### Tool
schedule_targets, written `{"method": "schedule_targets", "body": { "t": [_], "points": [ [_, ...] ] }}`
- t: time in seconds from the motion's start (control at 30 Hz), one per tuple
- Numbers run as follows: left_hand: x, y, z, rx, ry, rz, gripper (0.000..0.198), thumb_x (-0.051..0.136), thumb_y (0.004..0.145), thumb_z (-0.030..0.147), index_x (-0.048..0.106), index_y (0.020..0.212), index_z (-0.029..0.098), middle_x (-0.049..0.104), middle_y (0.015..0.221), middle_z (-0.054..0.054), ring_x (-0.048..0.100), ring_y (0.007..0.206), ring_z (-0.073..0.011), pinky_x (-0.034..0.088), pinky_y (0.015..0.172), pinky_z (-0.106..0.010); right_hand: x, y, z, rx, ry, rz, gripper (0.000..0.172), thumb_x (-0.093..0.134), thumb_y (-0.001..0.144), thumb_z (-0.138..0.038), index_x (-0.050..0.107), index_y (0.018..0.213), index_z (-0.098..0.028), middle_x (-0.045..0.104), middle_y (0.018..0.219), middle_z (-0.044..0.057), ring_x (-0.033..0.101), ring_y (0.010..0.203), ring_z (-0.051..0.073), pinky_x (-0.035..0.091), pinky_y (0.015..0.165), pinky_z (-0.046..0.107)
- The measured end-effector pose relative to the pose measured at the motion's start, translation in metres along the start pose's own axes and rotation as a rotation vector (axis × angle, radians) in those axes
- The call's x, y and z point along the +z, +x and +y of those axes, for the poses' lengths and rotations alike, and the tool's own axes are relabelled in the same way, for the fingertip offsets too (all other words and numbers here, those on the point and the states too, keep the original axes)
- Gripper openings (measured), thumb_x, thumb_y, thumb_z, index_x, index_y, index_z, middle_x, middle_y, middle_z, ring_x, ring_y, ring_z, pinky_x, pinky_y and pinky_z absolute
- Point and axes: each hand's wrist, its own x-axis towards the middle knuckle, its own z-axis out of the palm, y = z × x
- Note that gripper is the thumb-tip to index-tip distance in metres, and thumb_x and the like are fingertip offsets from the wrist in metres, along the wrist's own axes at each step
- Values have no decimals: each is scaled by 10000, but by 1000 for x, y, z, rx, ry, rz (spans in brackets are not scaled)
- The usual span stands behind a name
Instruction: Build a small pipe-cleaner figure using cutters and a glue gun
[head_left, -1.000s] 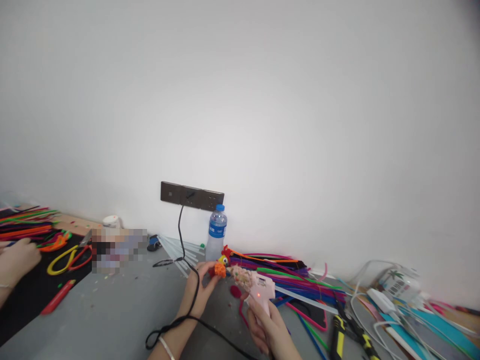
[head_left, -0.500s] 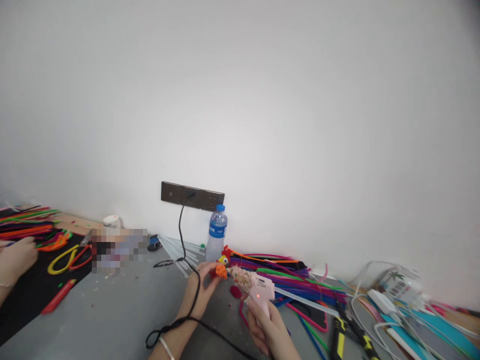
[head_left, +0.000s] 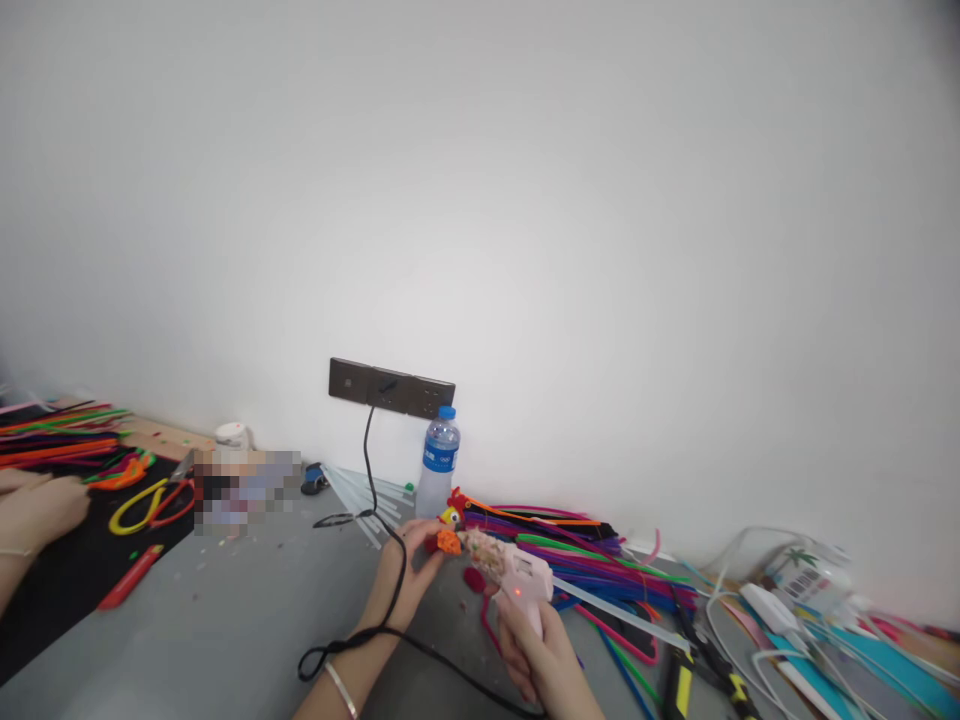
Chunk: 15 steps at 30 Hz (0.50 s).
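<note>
My right hand (head_left: 536, 640) is wrapped round the grip of a pale pink hot glue gun (head_left: 525, 578), its small red light lit. A translucent glue stick (head_left: 619, 612) sticks out of the gun's back. The nozzle end, crusted with beige residue, points left at a small pipe-cleaner chicken figure (head_left: 451, 520) with a red comb, yellow face and orange tuft. My left hand (head_left: 409, 565) pinches this figure just in front of the nozzle; whether the tip touches it I cannot tell. The gun's black cord (head_left: 390, 560) drapes over my left wrist.
A water bottle (head_left: 440, 460) stands behind my hands, below a wall socket strip (head_left: 390, 387). Pipe cleaners (head_left: 585, 560), pliers (head_left: 712, 670) and white cables lie right. Scissors (head_left: 154, 505), a red utility knife (head_left: 131, 578) and another person's hands (head_left: 45, 505) are at left.
The view has shifted slightly, so things sit a little further right. My hands keep the same hold on the glue gun and chicken figure. At left, more of the other person's hands shows.
</note>
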Motion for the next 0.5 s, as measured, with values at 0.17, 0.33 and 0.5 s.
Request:
{"method": "schedule_targets", "body": {
  "t": [0.17, 0.33, 0.5],
  "points": [
    [1, 0, 3, 2, -31, 13, 220, 650, 789, 194, 752, 980, 231, 746, 978, -91, 675, 934, -279, 542, 833, -403, -1, -3, -4, -60, -15, 43, 614, 682, 657, -684, 601, 900, -125, 336, 389, -120, 210, 285, 24, 158, 303, 167],
    [4, -1, -3, -6, -23, -15, 205, 669, 772, 195, 753, 958, 216, 752, 941, -93, 681, 881, -279, 553, 793, -394, 0, -9, -8, -150, 30, 60, 617, 665, 682, -680, 597, 971, -139, 329, 392, -115, 207, 301, 34, 177, 323, 180],
    [9, -2, -15, 27, -5, 8, 192, 667, 748, 210, 755, 917, 190, 764, 896, -92, 683, 826, -266, 559, 737, -377, 0, -12, -4, -228, 82, 95, 592, 664, 691, -667, 569, 980, -160, 320, 398, -121, 200, 312, 36, 174, 334, 180]
  ]
}}
